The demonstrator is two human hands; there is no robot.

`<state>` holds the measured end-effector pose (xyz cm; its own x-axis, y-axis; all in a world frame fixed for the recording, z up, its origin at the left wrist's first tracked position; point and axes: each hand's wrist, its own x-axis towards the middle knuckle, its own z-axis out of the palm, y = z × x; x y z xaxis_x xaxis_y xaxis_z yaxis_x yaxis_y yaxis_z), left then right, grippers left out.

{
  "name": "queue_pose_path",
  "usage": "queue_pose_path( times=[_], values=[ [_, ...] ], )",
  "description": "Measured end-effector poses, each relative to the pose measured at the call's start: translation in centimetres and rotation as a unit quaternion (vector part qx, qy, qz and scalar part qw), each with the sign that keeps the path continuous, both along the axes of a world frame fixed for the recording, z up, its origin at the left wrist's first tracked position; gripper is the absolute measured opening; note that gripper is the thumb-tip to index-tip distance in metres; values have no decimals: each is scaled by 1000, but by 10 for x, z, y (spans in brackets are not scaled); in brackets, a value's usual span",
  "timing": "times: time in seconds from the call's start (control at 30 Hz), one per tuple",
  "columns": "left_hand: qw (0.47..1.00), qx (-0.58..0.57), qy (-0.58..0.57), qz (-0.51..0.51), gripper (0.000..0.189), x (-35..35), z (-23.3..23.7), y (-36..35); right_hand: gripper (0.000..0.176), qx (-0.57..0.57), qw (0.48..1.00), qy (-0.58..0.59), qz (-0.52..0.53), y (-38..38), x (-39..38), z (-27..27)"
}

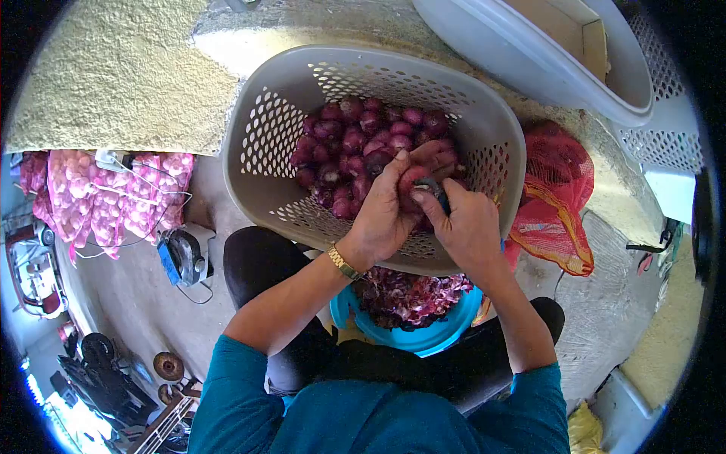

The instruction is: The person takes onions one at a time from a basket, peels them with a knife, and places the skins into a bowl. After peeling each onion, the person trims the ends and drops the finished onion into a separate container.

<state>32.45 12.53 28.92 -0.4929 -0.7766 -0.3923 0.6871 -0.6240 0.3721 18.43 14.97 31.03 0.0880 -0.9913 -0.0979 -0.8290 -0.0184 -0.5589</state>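
Observation:
A grey-beige perforated basket [253,193] holds a pile of red onions [355,140]. Over its near right part, my left hand [386,216] is wrapped round a red onion [411,181], with a watch on that wrist. My right hand [465,223] is closed on a small dark tool [435,189], which touches the onion; most of the tool is hidden by the fingers. Below the basket, between my legs, a blue tub [423,344] contains onion skins and scraps [412,299].
Red mesh bags [556,197] lie right of the basket. Pink mesh sacks of bulbs [113,197] and a scale-like device [185,253] are at left. A large pale tub [529,68] leans at the upper right. A yellow bag [584,431] sits lower right.

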Motion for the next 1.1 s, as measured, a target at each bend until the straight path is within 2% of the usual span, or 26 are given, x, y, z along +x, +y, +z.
queue_pose_path(
  times=[0.1,0.4,0.5,0.6,0.73,0.8,0.87,1.0,1.07,1.1],
  values=[
    [1000,-2,-16,4,49,0,0,0,59,-22,1000,0,-4,1,0,-6],
    [999,-32,2,-25,46,1,-6,-1,58,-92,995,36,8,1,-10,0],
    [999,-19,35,5,45,0,-6,0,59,-100,994,43,14,4,-11,-3],
    [1000,-2,18,18,45,-2,0,2,59,-62,998,30,0,5,-9,-1],
    [999,-27,-13,23,46,-4,-9,3,60,-79,996,31,-7,10,-3,-6],
    [999,-25,-29,30,46,-6,-15,4,59,-33,999,9,-21,11,-1,-9],
    [997,-26,-28,65,49,-10,-19,5,58,-40,999,8,-22,13,0,-9],
    [997,-39,-31,61,51,-10,9,7,56,-73,997,6,-3,13,-6,-4],
    [1000,-4,2,-17,52,-3,19,3,56,-80,997,3,8,12,-16,0],
    [1000,-5,2,-16,52,-1,18,-1,56,-88,996,-1,20,11,-19,1]
  ],
)
